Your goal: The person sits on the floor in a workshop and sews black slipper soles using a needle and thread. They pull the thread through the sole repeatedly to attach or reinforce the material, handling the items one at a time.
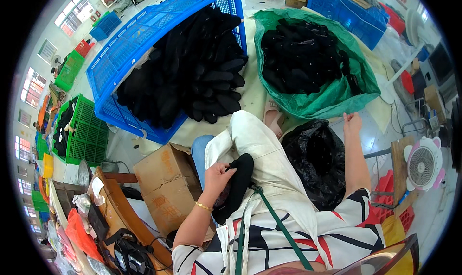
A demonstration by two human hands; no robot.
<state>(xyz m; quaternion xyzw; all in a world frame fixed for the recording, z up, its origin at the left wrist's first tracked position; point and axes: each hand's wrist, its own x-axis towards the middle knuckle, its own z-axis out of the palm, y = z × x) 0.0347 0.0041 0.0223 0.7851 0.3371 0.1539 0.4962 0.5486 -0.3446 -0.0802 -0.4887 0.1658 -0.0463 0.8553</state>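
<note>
My left hand (218,177), with a gold bracelet at its wrist, pinches the edge of a black foot-shaped cloth piece (242,174), like a sock or slipper. The piece rests over my lap on a white apron (260,135). My right hand (352,121) is stretched out to the right, near the rim of a green woven sack (317,106). Its fingertips are pressed together; whatever lies between them is too small to make out. A faint thin line crosses the apron from the black piece toward the right; I cannot tell whether it is thread.
A tilted blue plastic crate (108,94) spills black foot-shaped pieces (192,78). Similar black pieces (303,54) fill the sack. Beside my right leg sits a black plastic bag (313,159). A cardboard box (166,186) stands left, a small fan (423,164) right, a green crate (86,135) farther left.
</note>
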